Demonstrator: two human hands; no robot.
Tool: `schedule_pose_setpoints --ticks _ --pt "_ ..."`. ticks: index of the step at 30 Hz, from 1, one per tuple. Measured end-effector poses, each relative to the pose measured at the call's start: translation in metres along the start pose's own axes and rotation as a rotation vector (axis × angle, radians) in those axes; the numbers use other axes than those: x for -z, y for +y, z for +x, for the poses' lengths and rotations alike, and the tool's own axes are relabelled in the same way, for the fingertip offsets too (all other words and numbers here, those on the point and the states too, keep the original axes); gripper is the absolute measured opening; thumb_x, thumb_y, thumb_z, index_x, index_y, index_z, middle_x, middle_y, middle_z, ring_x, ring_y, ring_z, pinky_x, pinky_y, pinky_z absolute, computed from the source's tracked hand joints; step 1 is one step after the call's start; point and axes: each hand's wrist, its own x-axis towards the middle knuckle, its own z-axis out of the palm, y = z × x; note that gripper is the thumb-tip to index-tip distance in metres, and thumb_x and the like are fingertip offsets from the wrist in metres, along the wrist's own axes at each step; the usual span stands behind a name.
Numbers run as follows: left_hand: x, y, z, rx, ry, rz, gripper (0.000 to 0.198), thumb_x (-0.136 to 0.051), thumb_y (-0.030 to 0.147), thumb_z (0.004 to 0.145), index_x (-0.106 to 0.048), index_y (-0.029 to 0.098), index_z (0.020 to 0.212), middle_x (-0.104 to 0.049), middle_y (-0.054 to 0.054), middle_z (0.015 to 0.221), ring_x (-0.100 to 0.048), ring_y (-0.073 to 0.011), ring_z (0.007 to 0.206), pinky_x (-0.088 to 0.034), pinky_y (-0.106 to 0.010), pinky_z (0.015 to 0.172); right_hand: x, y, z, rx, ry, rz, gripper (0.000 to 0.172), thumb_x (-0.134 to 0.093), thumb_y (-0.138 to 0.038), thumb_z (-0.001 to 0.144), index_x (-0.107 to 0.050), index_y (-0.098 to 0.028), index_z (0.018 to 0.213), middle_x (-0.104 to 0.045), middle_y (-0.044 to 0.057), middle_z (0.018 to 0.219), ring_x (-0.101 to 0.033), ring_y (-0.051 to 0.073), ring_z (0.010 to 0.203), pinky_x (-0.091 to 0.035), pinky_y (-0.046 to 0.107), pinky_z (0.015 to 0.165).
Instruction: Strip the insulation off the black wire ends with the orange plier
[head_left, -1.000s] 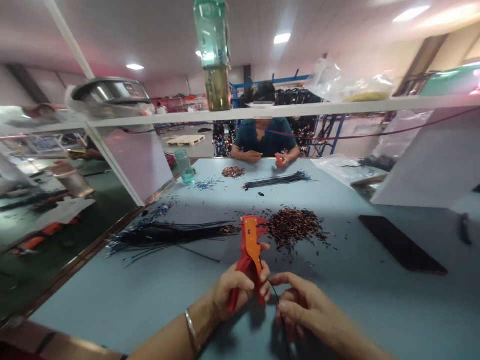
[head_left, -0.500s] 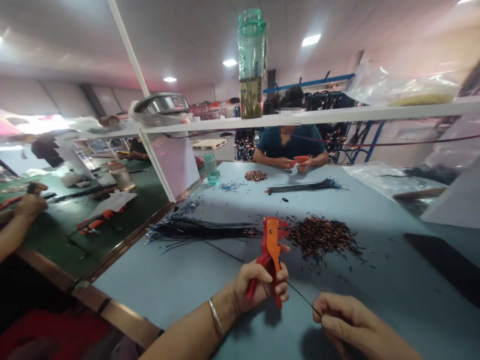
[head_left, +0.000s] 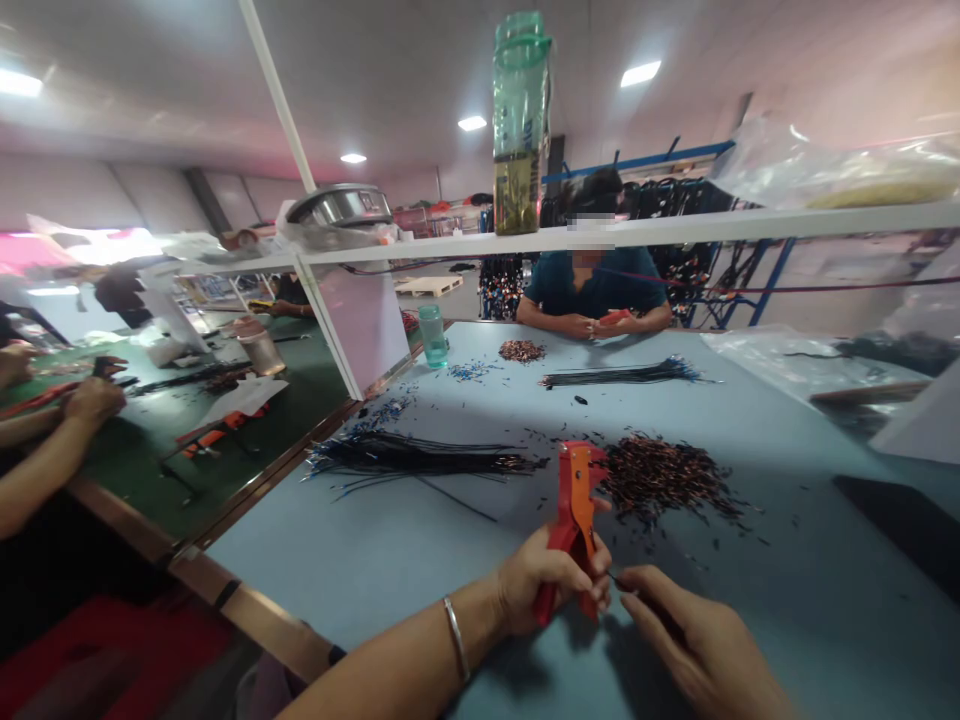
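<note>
My left hand (head_left: pixel 559 580) is wrapped around the handles of a red and orange wire stripper (head_left: pixel 577 490), its head pointing up and away from me. Close to its right side, my right hand (head_left: pixel 690 620) pinches a thin black wire (head_left: pixel 616 580); only a short bit of it shows between the two hands. Beyond the stripper, to its right, lies a heap of small dark and copper-coloured pieces (head_left: pixel 667 475). A bundle of black wires (head_left: pixel 420 455) with blue ends spreads out to the left.
Across the blue-grey table (head_left: pixel 420 590), a person (head_left: pixel 592 290) holds a red tool. A second wire bundle (head_left: pixel 622 374) and a small copper-coloured pile (head_left: pixel 522 350) lie there. A shelf (head_left: pixel 450 245) carries a green bottle (head_left: pixel 519 130). A dark flat object (head_left: pixel 900 525) lies right.
My right hand has come closer to the stripper, and the stretch of black wire between my hands has become much shorter. The view has shifted slightly. My left hand keeps hold of the stripper.
</note>
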Motion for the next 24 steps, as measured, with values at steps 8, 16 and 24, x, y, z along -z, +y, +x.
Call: schedule_pose_setpoints --ticks 8,16,24 --pt "0.007 0.003 0.001 -0.023 0.093 0.038 0.074 -0.057 0.006 0.049 -0.049 0.016 0.122 -0.063 -0.002 0.081 -0.053 -0.0106 0.053 -0.046 -0.028 0.055 0.027 0.045 -0.011 -0.065 0.154 -0.342 0.023 -0.051 -0.044 0.085 -0.071 -0.034 0.09 -0.078 0.002 0.074 -0.073 0.026 0.059 -0.05 0.029 0.049" --pt "0.015 0.012 -0.004 0.067 0.158 0.171 0.058 -0.068 0.016 0.055 -0.052 0.017 0.112 -0.059 0.0 0.085 -0.053 -0.0083 0.052 -0.042 -0.023 0.048 0.043 0.037 -0.003 -0.076 0.424 -0.239 0.028 -0.052 -0.048 0.08 -0.07 -0.026 0.081 -0.078 0.004 0.072 -0.072 0.023 0.054 -0.054 0.026 0.048" --pt "0.012 0.018 -0.009 0.138 0.048 0.328 0.058 -0.07 0.009 0.051 -0.057 0.016 0.107 -0.059 0.002 0.072 -0.048 -0.0083 0.052 -0.036 -0.019 0.044 0.043 0.018 0.001 0.015 0.451 -0.144 0.028 -0.058 -0.048 0.08 -0.074 -0.025 0.074 -0.077 -0.001 0.07 -0.074 0.02 0.059 -0.057 0.02 0.053"
